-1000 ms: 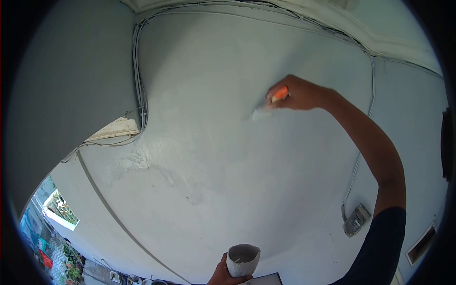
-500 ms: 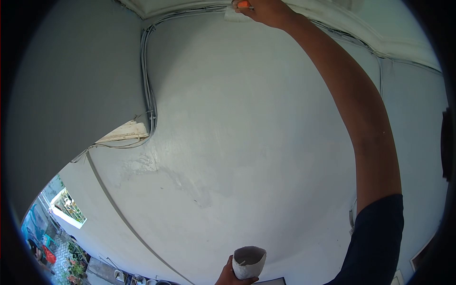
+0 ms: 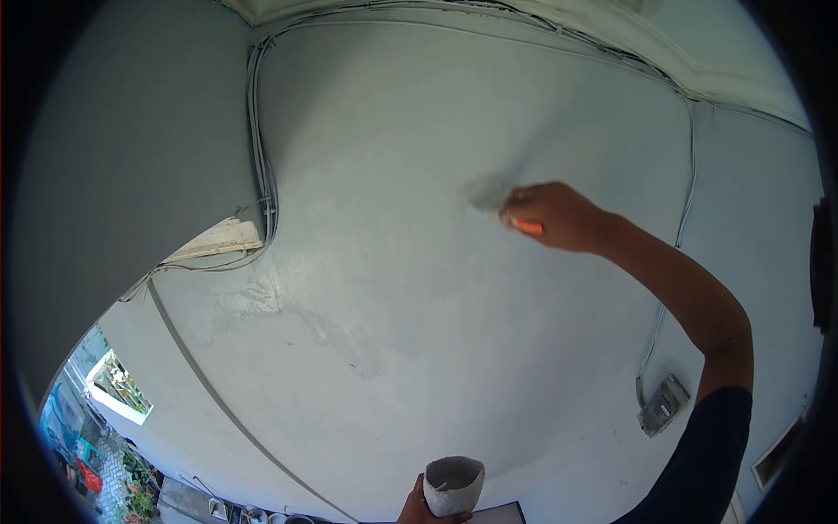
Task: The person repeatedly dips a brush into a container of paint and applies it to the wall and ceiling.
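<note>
My right hand [image 3: 559, 218] is closed around the orange handle of a paintbrush [image 3: 487, 192], held against the white wall [image 3: 393, 262] at mid height. The brush's broad, pale end points left and is blurred by motion. At the bottom centre, my left hand [image 3: 421, 505] grips a whitish cup [image 3: 454, 489] with a rough, uneven rim. Its opening faces up towards me, and a thin pale stick or streak shows inside. Part of the left hand is hidden behind the cup and cut off by the lower edge.
Bundled cables [image 3: 262, 131] run down the left corner and along the ceiling edge. An electricity meter [image 3: 663, 405] hangs on the right wall. A grey overhang [image 3: 131, 175] juts in at left, above a broken wooden piece [image 3: 218, 240]. Plants and paving [image 3: 113, 472] lie far below left.
My right hand has brought the brush down from the cables at the ceiling edge to the middle of the wall. The elbow is now bent, uncovering the meter. The left hand keeps the cup nearly still.
</note>
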Available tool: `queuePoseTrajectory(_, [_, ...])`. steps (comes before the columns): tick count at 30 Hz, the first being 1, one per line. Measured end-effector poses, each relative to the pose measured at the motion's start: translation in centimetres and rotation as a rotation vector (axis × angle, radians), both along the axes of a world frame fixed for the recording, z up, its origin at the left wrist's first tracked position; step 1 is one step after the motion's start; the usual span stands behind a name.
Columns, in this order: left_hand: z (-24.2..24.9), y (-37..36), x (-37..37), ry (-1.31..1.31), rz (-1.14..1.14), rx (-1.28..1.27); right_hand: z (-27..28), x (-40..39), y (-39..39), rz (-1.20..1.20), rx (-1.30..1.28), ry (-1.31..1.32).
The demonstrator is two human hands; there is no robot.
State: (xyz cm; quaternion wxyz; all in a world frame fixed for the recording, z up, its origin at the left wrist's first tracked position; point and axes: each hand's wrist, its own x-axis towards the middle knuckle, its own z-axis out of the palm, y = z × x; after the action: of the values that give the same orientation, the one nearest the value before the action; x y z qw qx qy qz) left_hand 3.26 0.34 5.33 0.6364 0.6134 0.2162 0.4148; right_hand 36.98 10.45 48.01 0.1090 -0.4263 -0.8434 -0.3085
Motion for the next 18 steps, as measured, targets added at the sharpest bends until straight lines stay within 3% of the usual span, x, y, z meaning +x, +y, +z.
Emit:
queuePoseTrajectory(1, [0.0, 0.0, -0.1, 0.015, -0.008, -0.004, -0.6, -0.2, -0.8, -0.006, -0.005, 0.004])
queuePoseTrajectory(3, [-0.1, -0.1, 0.0, 0.025, -0.023, -0.011, -0.7, -0.6, -2.5, -0.047, -0.409, 0.232])
queuePoseTrajectory(6, [-0.3, 0.3, 0.5, 0.043, -0.069, 0.024, 3.0, 1.3, -1.1, -0.080, -0.361, 0.216])
queuePoseTrajectory(10, [0.1, 0.3, 1.3, 0.015, -0.052, 0.050, 11.4, 0.0, -0.3, -0.034, -0.087, 0.165])
queuePoseTrajectory(14, [-0.5, 0.2, 1.8, -0.021, -0.030, -0.009, 18.7, -0.1, 1.5, 0.147, 0.496, 0.094])
queuePoseTrajectory(18, [0.2, -0.3, 1.9, -0.011, -0.024, 0.026, 22.5, -1.0, 1.6, 0.062, 0.645, 0.023])
